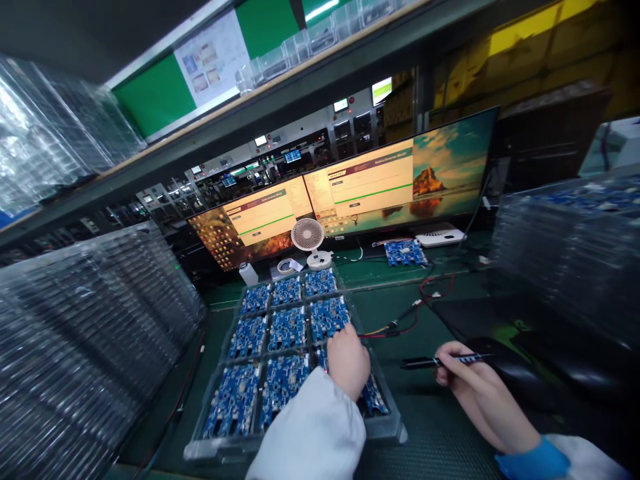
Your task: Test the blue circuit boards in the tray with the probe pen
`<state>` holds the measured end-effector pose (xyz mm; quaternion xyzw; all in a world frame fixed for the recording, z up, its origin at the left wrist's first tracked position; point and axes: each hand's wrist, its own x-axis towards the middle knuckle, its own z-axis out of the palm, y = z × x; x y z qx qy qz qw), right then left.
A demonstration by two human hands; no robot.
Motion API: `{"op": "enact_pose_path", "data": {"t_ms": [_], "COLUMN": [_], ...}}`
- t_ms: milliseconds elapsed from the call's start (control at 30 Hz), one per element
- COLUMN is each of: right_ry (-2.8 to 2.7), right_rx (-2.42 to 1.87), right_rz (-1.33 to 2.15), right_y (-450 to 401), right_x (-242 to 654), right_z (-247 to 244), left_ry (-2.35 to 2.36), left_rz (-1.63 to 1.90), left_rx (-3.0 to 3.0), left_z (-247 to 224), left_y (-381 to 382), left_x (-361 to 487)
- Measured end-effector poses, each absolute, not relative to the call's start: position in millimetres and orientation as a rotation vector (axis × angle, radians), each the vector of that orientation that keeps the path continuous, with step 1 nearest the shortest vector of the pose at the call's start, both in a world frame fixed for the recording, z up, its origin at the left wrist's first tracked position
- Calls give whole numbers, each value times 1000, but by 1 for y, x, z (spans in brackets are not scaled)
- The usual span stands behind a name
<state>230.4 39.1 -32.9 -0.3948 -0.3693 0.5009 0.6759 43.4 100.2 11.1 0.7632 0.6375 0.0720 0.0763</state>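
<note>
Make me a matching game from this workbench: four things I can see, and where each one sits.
Things:
1. small white fan
2. dark pen-like tool
3. left hand
4. lone blue circuit board

Places:
A. on the tray of blue boards
B. in front of the monitors, behind the tray
C. beside the white box under the right monitor
D. in the right hand

Pairs: 1-B, 2-D, 3-A, 4-C

white sleeves (315, 433), blue right cuff (533, 461)
</note>
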Motion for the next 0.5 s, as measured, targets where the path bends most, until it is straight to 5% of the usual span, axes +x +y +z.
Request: {"op": "enact_pose_path", "data": {"t_ms": [500], "right_ry": [-826], "right_rx": [-896], "right_rz": [1149], "right_y": [41], "right_x": [236], "right_z": [-33], "left_ry": [2078], "left_rz": [142], "left_rx": [2081], "left_z": [20], "left_y": [115], "left_x": [57]}}
